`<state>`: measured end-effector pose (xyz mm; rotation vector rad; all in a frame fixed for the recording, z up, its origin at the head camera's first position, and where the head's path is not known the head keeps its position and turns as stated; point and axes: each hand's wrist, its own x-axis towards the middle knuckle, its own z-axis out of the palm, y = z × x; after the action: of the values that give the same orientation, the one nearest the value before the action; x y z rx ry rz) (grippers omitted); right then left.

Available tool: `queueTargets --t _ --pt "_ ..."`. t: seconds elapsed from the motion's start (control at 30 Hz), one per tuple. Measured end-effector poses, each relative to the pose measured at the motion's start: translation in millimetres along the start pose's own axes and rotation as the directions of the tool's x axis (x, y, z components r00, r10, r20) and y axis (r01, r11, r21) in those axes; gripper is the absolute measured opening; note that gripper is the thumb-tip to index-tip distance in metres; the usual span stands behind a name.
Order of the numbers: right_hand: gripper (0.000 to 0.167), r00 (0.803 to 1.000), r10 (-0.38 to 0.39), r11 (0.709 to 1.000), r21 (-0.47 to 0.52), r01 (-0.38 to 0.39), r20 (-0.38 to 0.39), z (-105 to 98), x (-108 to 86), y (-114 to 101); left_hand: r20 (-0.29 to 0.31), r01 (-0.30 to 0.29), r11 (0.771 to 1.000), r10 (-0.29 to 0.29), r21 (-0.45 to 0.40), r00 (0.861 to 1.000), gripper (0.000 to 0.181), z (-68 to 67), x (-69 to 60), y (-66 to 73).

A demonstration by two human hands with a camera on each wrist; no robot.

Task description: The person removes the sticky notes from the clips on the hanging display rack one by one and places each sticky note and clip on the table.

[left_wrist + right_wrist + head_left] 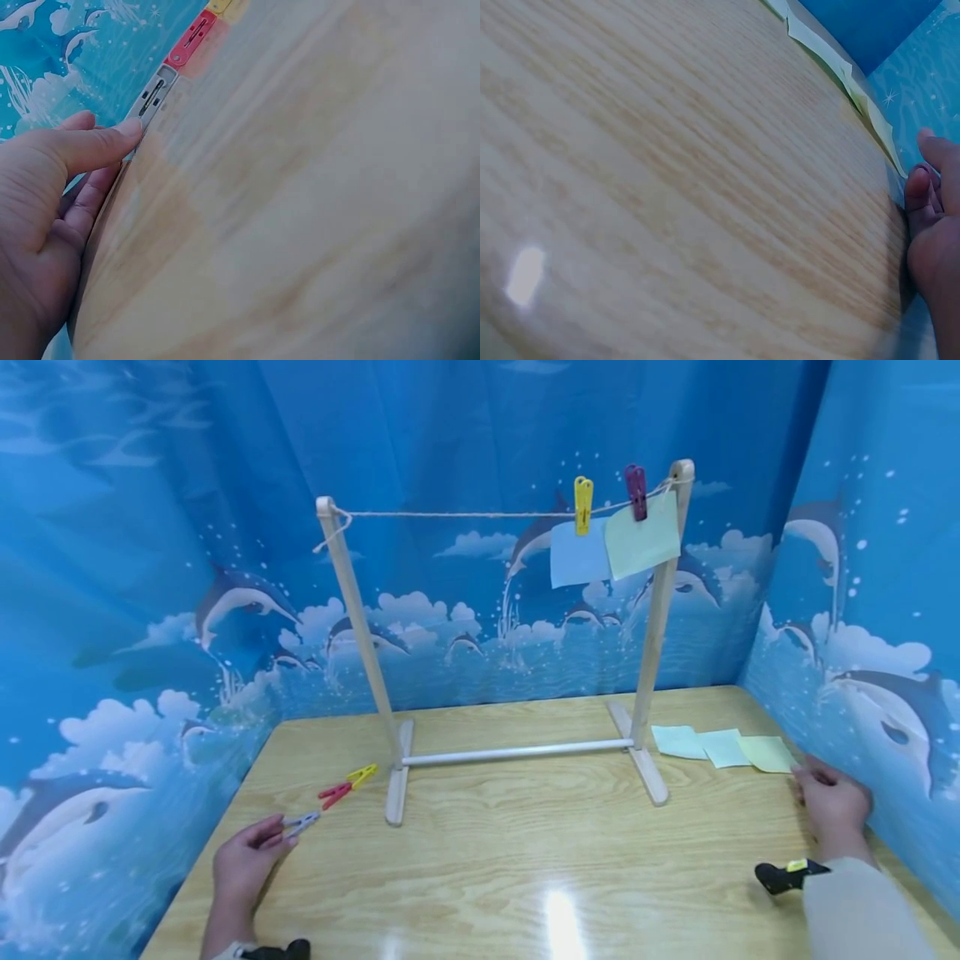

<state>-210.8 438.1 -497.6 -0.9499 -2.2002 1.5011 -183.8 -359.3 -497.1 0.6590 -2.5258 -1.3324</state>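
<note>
My left hand (247, 858) pinches the handle end of a grey clothespin (302, 823) at the table's left side. In the left wrist view the thumb lies on the grey clothespin (154, 97). Just beyond it are a red clothespin (335, 793) and a yellow clothespin (362, 774), lying in a row. My right hand (834, 802) is at the right end of a row of paper notes, its fingertips by the edge of a pale yellow-green note (767, 753). In the right wrist view the thumb stands apart from that note (881, 131). Two pale blue-green notes (678, 742) lie left of it.
A wooden stand (517, 752) with a string (457, 514) is in the middle. On the string, a yellow clothespin (582, 506) holds a blue note (577, 556), and a purple clothespin (636, 493) holds a green note (645, 539). A dolphin-print curtain (450, 427) surrounds the table (517, 843).
</note>
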Motion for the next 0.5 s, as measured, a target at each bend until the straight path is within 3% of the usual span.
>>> queueTargets --t 0.17,0.37,0.5 --pt "0.059 0.999 0.009 0.992 0.124 -0.013 0.038 4 -2.1 -2 -0.021 0.023 0.995 -0.025 -0.096 0.999 0.06 -2.3 -4.5 -0.6" --pt "0.063 0.992 -0.046 0.982 0.187 0.023 0.116 6 -10.6 -7 -0.039 0.011 0.964 -0.022 -0.265 0.999 0.062 -6.3 -11.6 2.1" --pt "0.062 0.986 -0.095 0.963 0.263 0.056 0.136 7 -14.9 -7 -0.03 0.019 0.949 -0.03 -0.314 0.999 0.064 -7.3 -16.3 6.7"
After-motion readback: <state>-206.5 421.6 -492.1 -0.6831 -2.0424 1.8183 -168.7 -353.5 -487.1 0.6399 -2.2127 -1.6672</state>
